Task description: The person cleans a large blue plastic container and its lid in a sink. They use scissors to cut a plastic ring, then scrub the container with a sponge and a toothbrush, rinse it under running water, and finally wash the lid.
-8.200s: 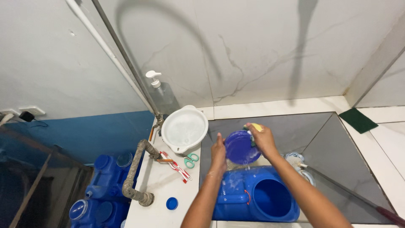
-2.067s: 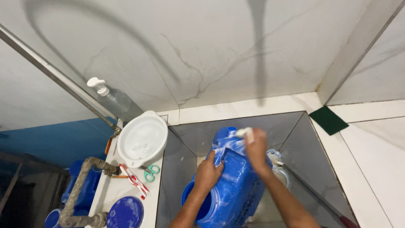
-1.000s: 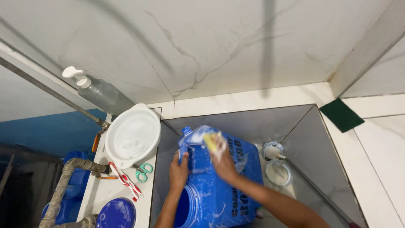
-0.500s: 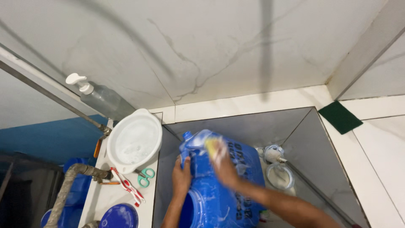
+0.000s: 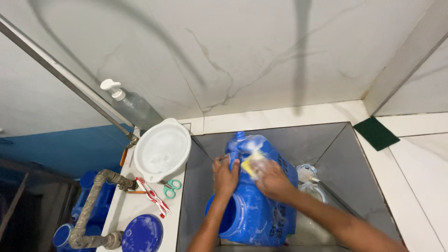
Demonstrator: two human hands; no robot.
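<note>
Bench, L to R: blue lid; red toothbrushes; green scissors; white basin; pump bottle behind. Blue jug in sink, soapy, mouth toward camera. Left hand: grip closed on jug shoulder. Right hand: grip closed on yellow sponge, pressed to jug. Green pad far R. Advice: brace firm w/ left, scrub w/ short strokes. Vs 0.5 s ago: sponge lower on jug.

A white counter runs along the left of a grey sink. On the counter sit a white bowl, green scissors, a red and white toothbrush and a round blue lid. A big blue jug stands in the sink. A green scrub pad lies on the white ledge at the right.
</note>
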